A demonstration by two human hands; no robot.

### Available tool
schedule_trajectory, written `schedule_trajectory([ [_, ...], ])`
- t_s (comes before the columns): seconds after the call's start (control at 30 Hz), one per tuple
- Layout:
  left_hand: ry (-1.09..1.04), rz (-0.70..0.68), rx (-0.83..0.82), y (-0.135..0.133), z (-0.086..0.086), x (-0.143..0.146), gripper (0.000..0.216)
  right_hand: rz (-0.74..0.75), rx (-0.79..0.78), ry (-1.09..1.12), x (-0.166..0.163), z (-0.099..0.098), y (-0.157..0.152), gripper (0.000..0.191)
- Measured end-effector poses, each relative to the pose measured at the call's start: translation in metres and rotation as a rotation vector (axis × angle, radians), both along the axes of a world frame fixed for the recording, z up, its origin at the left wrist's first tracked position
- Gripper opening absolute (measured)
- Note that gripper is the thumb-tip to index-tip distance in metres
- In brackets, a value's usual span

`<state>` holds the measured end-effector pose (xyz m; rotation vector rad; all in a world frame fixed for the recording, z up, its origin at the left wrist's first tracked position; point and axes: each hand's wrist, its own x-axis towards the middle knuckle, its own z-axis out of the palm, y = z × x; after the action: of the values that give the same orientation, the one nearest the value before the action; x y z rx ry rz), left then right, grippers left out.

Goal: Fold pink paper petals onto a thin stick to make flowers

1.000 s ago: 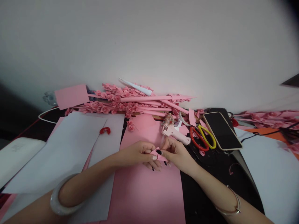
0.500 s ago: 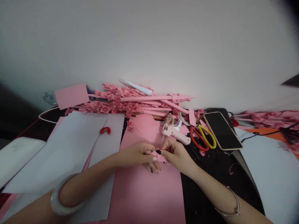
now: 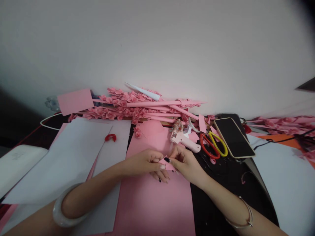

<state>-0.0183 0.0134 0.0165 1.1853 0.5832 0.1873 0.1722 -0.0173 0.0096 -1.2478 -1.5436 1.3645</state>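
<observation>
My left hand (image 3: 145, 162) and my right hand (image 3: 185, 162) meet above a large pink paper sheet (image 3: 152, 200) in the middle of the table. Both pinch a small folded pink paper piece (image 3: 166, 163) between thumbs and fingertips. My left wrist wears a pale bangle (image 3: 61, 209), and a thin bracelet (image 3: 242, 213) circles my right wrist. A pink glue gun (image 3: 182, 139) lies just beyond my right hand.
Red and yellow scissors (image 3: 213, 144) and a phone (image 3: 233, 137) lie to the right of the glue gun. A pile of pink paper roses and rolled stems (image 3: 137, 106) runs along the wall. White sheets (image 3: 73, 154) cover the left side, with a small red clip (image 3: 110, 137) on them.
</observation>
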Motion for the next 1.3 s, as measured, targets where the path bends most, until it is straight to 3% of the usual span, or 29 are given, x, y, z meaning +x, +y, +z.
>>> schedule_trajectory([
  [0.43,0.008,0.068,0.017,-0.0037,-0.009,0.0024,0.018,-0.014,0.016,0.001,0.0,-0.0027,-0.0004,0.025],
  [0.87,0.045,0.066,0.041,-0.0043,-0.0005,0.0029,0.018,-0.007,0.016,-0.024,-0.0001,-0.0006,-0.0007,0.025],
  [1.2,-0.014,0.055,-0.006,-0.0021,-0.0038,-0.0009,0.018,0.074,-0.062,0.069,0.0005,0.0046,0.0005,0.028],
  [1.3,-0.022,0.05,-0.014,-0.001,-0.0038,-0.0008,0.018,0.142,-0.034,-0.014,0.0026,0.0053,0.0002,0.031],
])
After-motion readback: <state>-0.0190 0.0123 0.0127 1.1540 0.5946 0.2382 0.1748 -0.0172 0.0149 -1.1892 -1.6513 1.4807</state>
